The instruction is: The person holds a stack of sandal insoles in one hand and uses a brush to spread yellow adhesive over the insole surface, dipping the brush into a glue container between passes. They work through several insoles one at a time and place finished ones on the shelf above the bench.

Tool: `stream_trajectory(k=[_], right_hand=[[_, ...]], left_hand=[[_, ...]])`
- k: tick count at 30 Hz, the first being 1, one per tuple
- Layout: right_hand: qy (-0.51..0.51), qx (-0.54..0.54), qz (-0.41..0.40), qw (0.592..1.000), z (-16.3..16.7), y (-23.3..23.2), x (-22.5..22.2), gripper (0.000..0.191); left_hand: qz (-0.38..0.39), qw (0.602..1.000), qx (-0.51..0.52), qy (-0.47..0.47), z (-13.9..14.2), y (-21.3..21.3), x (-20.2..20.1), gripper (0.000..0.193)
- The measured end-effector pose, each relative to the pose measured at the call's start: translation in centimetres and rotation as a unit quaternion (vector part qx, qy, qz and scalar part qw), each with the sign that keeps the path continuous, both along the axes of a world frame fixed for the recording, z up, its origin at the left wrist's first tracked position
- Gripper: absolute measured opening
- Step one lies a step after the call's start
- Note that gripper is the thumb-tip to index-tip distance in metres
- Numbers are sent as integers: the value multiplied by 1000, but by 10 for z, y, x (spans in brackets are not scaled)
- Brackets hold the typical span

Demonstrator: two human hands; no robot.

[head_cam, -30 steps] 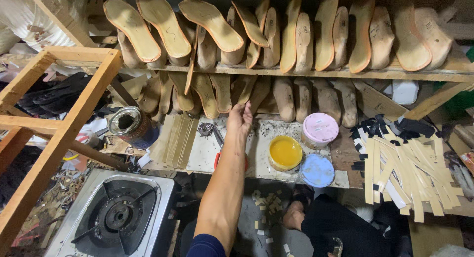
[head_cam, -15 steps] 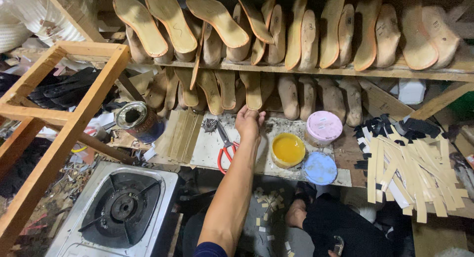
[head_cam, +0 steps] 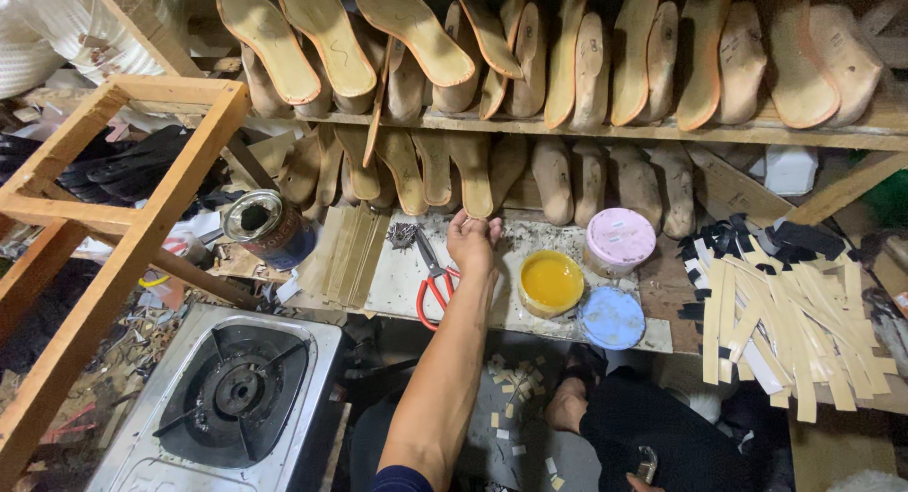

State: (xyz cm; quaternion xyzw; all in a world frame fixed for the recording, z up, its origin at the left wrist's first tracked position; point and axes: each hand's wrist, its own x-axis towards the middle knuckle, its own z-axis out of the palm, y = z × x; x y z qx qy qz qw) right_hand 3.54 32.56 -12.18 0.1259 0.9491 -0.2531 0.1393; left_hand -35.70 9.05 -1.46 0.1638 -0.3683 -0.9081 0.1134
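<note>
My left hand [head_cam: 473,242] reaches out over the worktop and its fingers close on the lower end of a tan insole-shaped sole [head_cam: 470,175] that leans among the wooden shoe lasts under the shelf. Red-handled scissors [head_cam: 433,282] lie just left of the hand. An open pot of yellow glue [head_cam: 550,282] stands just right of it. Only a sliver of my right hand [head_cam: 636,481] shows at the bottom edge, next to a small dark object; its fingers are hidden.
A wooden shelf [head_cam: 662,131] carries rows of lasts and soles. A pink-lidded tub [head_cam: 619,239], a blue lid [head_cam: 611,317] and a pile of pale strips [head_cam: 794,326] sit right. A tin can [head_cam: 265,225], a gas stove [head_cam: 232,397] and a wooden frame [head_cam: 113,255] are left.
My left hand has slid right and up from the worktop to the sole under the shelf and closed on its end. The scissors are now uncovered.
</note>
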Motion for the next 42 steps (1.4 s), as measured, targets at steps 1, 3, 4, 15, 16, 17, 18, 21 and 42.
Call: stream_trajectory(k=[1,3,4,15,16,17,18,21,42], right_hand=[[2,-1,0,1000,0,1,-2,56],[4,1,0,1000,-1,3,-5,56],[6,1,3,1000,-6,2,-10,57],[184,24,55,981,-19,13,16,58],[227,31,68,971,-18,13,22,58],[256,33,74,963,-15,14,27,58],[249,27,68,966,-10,14,35,58],[183,-31,0,983,12,8,62,41],[186,524,-254,791,141,183,321,68]], left_hand=[[5,1000,9,0,0,0,-1,40],[-8,1000,7,-6,-1,0,-1,41],[-14,1000,5,-10,-2,0,-1,41],[-60,997,52,-22,-15,3,25,63],[-70,996,49,-19,-21,2,31,62],[-82,995,61,-20,-28,2,38,64],[-99,992,73,-21,-34,-1,47,65],[-165,985,51,-29,-53,-15,79,31],[-248,954,-95,-141,-120,-45,234,21]])
